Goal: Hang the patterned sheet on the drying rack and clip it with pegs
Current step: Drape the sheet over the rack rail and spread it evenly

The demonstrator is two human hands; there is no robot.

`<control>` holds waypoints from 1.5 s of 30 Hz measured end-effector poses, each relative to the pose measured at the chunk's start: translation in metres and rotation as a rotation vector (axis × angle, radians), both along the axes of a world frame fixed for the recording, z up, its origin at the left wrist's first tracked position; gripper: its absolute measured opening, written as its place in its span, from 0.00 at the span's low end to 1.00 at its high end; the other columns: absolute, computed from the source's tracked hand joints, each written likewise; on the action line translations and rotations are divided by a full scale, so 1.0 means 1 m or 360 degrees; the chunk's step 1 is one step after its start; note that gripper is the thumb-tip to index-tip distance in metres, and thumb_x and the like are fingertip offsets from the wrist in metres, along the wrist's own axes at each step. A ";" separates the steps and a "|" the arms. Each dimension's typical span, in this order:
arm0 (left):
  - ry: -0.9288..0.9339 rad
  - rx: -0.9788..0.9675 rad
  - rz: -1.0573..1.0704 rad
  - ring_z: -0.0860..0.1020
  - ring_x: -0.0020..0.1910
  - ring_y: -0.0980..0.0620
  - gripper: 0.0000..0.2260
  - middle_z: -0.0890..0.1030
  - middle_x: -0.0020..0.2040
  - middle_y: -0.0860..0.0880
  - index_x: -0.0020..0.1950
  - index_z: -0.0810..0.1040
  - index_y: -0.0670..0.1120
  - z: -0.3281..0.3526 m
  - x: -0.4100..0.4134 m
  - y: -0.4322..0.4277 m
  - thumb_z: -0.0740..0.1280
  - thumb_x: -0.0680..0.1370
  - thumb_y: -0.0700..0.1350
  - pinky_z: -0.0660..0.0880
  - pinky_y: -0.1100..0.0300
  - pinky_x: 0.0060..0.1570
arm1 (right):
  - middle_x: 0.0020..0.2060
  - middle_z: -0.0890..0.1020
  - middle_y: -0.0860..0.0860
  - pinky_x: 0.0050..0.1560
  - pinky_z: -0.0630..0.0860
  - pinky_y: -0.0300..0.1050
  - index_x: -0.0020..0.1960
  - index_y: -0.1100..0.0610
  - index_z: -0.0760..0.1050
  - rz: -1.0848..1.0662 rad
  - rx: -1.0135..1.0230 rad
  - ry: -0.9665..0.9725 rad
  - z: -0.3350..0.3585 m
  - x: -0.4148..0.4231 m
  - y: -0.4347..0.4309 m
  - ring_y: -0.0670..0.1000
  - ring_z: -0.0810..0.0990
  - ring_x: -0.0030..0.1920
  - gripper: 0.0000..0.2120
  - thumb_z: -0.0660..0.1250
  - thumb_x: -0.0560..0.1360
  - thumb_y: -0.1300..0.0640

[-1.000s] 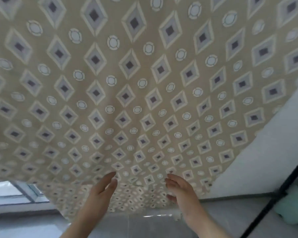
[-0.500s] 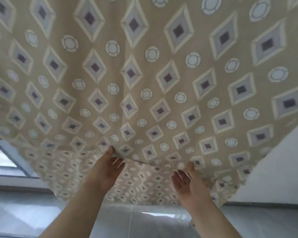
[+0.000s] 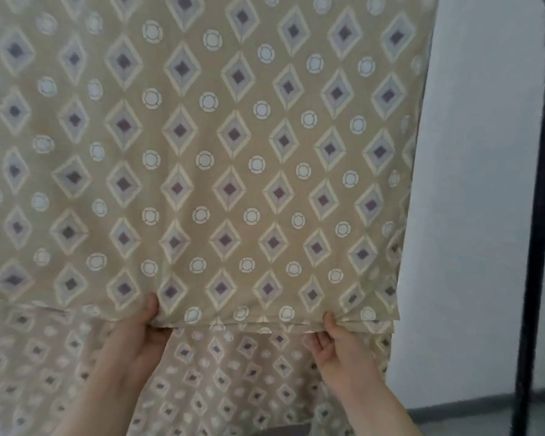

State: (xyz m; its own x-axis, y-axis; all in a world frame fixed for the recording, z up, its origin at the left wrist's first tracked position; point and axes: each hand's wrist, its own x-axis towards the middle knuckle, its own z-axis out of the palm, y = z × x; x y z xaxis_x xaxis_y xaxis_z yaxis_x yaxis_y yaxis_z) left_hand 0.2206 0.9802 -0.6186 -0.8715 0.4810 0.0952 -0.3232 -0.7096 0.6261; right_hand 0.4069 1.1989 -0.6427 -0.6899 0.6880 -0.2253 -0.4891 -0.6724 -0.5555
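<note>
A beige patterned sheet (image 3: 202, 152) with diamonds and circles hangs in front of me and fills most of the view. Its near layer ends in a lower hem, and a second layer hangs behind and below it. My left hand (image 3: 139, 338) pinches that hem at the lower middle, thumb on the front. My right hand (image 3: 334, 338) pinches the same hem farther right, near the sheet's right edge. The top of the sheet and whatever it hangs from are out of view. No pegs are visible.
A black upright pole of the drying rack (image 3: 535, 247) stands at the right edge. A white wall (image 3: 472, 152) lies behind it, with a grey floor strip (image 3: 453, 415) at the bottom right.
The sheet was stretched overhead; now it hangs down flat in front of me. Both hands went from open under the fabric to pinching its lower hem.
</note>
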 end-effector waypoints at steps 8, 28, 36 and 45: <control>-0.0201 0.0268 -0.0248 0.79 0.60 0.47 0.24 0.82 0.59 0.48 0.62 0.80 0.47 -0.001 -0.007 -0.017 0.74 0.65 0.44 0.72 0.49 0.62 | 0.36 0.87 0.54 0.34 0.83 0.43 0.51 0.60 0.79 -0.0126 0.0077 0.0003 0.003 0.030 -0.002 0.52 0.86 0.38 0.10 0.69 0.73 0.70; -0.0105 -0.0215 -0.0115 0.85 0.44 0.51 0.08 0.85 0.48 0.46 0.53 0.80 0.43 -0.006 -0.050 -0.014 0.65 0.76 0.40 0.82 0.57 0.41 | 0.47 0.82 0.54 0.67 0.71 0.53 0.50 0.61 0.78 0.0250 0.0016 0.0037 0.000 -0.109 -0.056 0.54 0.79 0.53 0.16 0.68 0.75 0.47; -0.0209 0.0203 0.0017 0.78 0.63 0.45 0.22 0.80 0.64 0.44 0.70 0.74 0.45 0.007 -0.121 -0.079 0.66 0.76 0.46 0.76 0.43 0.60 | 0.53 0.85 0.57 0.66 0.73 0.61 0.47 0.56 0.85 0.0329 -0.0123 0.0270 0.015 -0.169 -0.075 0.60 0.81 0.58 0.13 0.72 0.69 0.48; -0.0267 0.0181 0.0180 0.84 0.43 0.54 0.09 0.85 0.46 0.50 0.56 0.79 0.45 -0.017 -0.137 -0.090 0.66 0.76 0.43 0.82 0.58 0.40 | 0.49 0.86 0.53 0.55 0.81 0.54 0.49 0.56 0.81 0.0149 0.0072 0.0106 0.005 -0.167 -0.059 0.52 0.86 0.49 0.04 0.69 0.75 0.60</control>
State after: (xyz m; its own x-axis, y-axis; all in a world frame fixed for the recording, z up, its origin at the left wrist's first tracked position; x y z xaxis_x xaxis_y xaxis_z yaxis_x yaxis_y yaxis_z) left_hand 0.0835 0.8903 -0.6357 -0.9274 0.3741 -0.0074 -0.3306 -0.8100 0.4844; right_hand 0.2394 1.1403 -0.6373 -0.7638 0.6285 -0.1469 -0.4625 -0.6917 -0.5547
